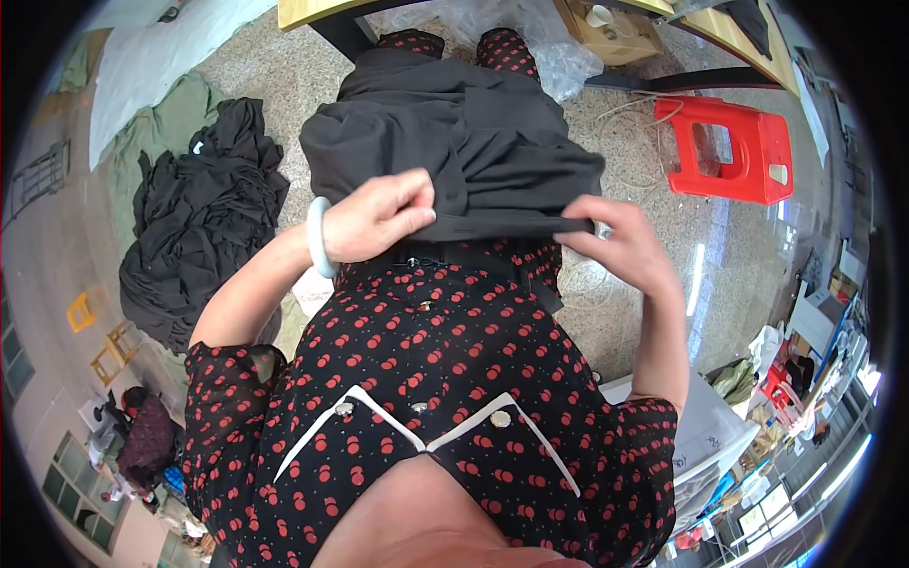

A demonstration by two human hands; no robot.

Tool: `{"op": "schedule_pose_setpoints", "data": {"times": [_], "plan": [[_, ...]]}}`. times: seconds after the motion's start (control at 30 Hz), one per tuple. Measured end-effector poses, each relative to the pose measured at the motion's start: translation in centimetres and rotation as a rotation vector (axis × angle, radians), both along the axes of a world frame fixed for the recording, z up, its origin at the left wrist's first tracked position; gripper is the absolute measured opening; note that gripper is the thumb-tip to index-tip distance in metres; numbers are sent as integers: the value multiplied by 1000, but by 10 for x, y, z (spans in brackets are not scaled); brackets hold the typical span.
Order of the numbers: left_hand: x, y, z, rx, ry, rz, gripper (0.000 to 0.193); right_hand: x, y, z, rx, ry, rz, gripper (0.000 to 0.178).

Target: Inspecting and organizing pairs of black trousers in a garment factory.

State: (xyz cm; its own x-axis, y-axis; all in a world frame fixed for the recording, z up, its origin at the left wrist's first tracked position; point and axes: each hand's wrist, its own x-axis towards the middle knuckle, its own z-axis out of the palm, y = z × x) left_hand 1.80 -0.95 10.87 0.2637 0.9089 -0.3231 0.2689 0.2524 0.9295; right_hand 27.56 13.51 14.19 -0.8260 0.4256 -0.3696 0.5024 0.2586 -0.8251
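A dark grey-black garment (436, 123) lies spread in folds over my lap, with a straight stitched band along its near edge. My left hand (379, 218), with a pale bangle at the wrist, is closed at that band left of the middle, thumb and fingers pinching the cloth. At the band's right end, my right hand (620, 241) grips the corner between thumb and fingers. The edge is stretched between both hands, close to my waist. A seam or placket runs away from the band near the middle.
A heap of black cloth (208, 208) lies to the left, partly over green cloth (123, 142). A red plastic stool (772, 142) is at the right on the speckled floor. Ahead are a wooden table edge (312, 9), clear plastic sheeting (559, 66) and a cardboard box (625, 43).
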Motion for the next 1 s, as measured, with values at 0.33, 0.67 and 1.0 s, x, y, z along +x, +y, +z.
{"op": "schedule_pose_setpoints", "data": {"times": [0.33,0.67,1.0], "plan": [[22,130,-81,-51,665,217,65,-6,-24,38,297,104,254,16],[56,176,-44,908,697,158,10,24,-22,7,324,-74,210,12],[71,171,3,811,319,213,19,15,-22,-11,258,-141,291,12]]}}
